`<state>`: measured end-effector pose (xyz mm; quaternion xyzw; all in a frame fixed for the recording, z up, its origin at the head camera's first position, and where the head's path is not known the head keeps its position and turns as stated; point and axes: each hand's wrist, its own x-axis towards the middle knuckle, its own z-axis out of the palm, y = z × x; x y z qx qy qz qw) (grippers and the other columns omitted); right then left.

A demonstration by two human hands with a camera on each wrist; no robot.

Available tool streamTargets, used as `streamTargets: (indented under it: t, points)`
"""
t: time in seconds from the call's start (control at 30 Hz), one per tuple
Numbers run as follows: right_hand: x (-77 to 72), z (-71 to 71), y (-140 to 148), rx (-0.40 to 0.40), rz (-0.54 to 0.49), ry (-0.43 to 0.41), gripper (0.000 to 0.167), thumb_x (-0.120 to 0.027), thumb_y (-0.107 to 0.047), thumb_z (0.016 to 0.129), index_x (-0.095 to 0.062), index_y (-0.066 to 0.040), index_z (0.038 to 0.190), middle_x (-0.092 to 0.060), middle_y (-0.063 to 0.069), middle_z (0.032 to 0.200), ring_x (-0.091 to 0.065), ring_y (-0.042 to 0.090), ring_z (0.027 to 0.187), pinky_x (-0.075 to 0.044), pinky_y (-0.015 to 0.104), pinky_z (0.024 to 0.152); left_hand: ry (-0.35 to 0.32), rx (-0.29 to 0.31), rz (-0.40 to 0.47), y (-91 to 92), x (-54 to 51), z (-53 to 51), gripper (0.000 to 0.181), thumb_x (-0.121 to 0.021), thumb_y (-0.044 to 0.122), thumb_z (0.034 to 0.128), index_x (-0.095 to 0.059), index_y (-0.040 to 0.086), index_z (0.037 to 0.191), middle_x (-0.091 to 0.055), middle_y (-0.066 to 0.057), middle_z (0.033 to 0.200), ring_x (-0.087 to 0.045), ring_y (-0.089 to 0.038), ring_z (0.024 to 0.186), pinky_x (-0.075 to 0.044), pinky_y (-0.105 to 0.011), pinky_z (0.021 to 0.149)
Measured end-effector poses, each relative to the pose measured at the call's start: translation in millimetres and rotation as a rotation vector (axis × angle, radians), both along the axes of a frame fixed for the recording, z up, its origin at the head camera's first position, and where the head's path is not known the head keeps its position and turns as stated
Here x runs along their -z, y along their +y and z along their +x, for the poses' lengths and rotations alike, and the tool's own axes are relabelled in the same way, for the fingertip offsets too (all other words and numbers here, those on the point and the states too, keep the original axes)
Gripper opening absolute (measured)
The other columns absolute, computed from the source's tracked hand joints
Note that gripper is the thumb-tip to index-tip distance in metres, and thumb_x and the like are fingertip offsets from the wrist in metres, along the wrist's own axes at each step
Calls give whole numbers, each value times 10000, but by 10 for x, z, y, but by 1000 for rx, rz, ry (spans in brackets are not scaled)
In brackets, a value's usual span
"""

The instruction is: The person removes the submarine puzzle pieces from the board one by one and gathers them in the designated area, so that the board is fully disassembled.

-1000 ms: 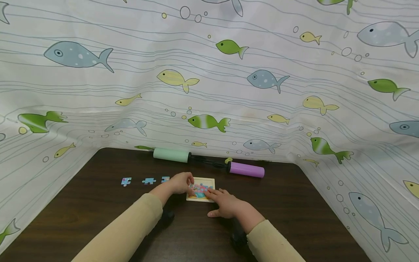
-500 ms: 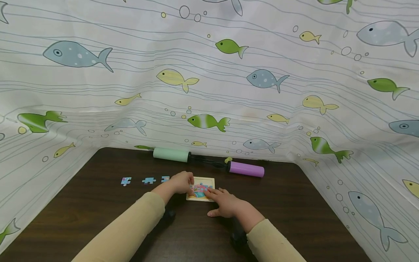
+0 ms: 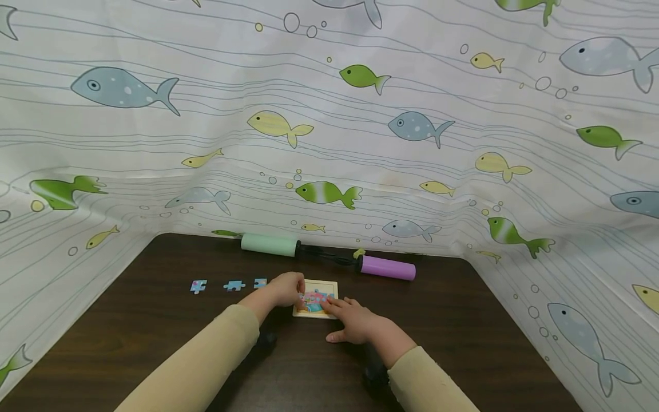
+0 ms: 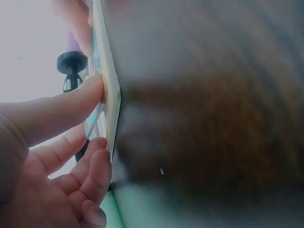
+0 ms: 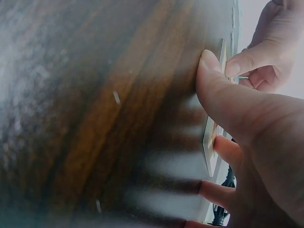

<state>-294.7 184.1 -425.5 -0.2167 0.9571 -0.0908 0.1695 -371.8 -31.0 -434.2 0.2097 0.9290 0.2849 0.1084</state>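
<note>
A small wooden puzzle tray (image 3: 325, 282) lies on the dark table, with pink and blue jigsaw pieces (image 3: 315, 297) set inside its pale rim. At its left side my left hand (image 3: 282, 289) pinches a thin puzzle piece (image 4: 93, 122) between thumb and fingers; the piece is tilted up from the tray. From the right, my right hand (image 3: 355, 321) rests with spread, straight fingers, its fingertips on the tray's right part and its thumb (image 5: 211, 64) on the near side. Three loose blue pieces lie left of the tray: one on the far left (image 3: 198, 286), one mid-row (image 3: 234, 285), one near my left hand (image 3: 260, 282).
Behind the tray lie a mint-green cylinder (image 3: 269, 245) and a purple cylinder (image 3: 387, 268), both with black end parts that look like hand pumps. A white fish-print curtain (image 3: 329, 143) hangs along the back and sides of the table (image 3: 463, 320).
Hands, tray and loose pieces stay in nearly the same places. The left fingers shift only slightly at the tray's left side, and the head view moves a little.
</note>
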Motion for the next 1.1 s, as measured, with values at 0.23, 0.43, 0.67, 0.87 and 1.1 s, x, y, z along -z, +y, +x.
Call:
streamTargets:
  t: [0.23,0.43,0.67,0.87,1.1]
  points:
    - [-7,10,-3,1,0,-3,770,-691,-458,888,-350,-248,1545,-283,20,1595,-232,413,1429,-284,620,1058,-19,-34,90,10,23,25,237,-821,50,783,-589,91,813,-556,-33,791,-503,-193,655,-415,-323,569]
    - [-1,9,-7,7,12,0,770,-687,-470,887,-349,-256,1546,-283,12,1595,-236,407,1429,-288,614,1059,-10,-70,196,-15,24,12,141,-757,17,827,-643,84,776,-576,-21,746,-516,-178,654,-439,-314,572]
    - [7,-4,-10,19,21,-9,779,-682,-485,885,-332,-280,1551,-271,-4,1599,-227,393,1436,-277,606,1070,-1,-67,235,-262,-79,8,72,-725,36,875,-678,49,823,-600,-8,755,-530,-179,700,-453,-340,639]
    - [13,-1,-12,17,24,-9,785,-683,-485,884,-321,-292,1554,-266,-8,1601,-221,384,1440,-276,603,1071,-12,2,231,-694,-171,70,66,-711,10,873,-666,19,825,-601,-6,739,-516,-180,702,-445,-355,651]
    - [14,-3,-8,16,23,-7,785,-681,-489,883,-322,-295,1553,-265,-14,1601,-221,380,1440,-282,597,1071,-45,25,259,-1345,-227,262,72,-706,2,865,-651,0,819,-594,-16,744,-511,-189,712,-437,-370,649]
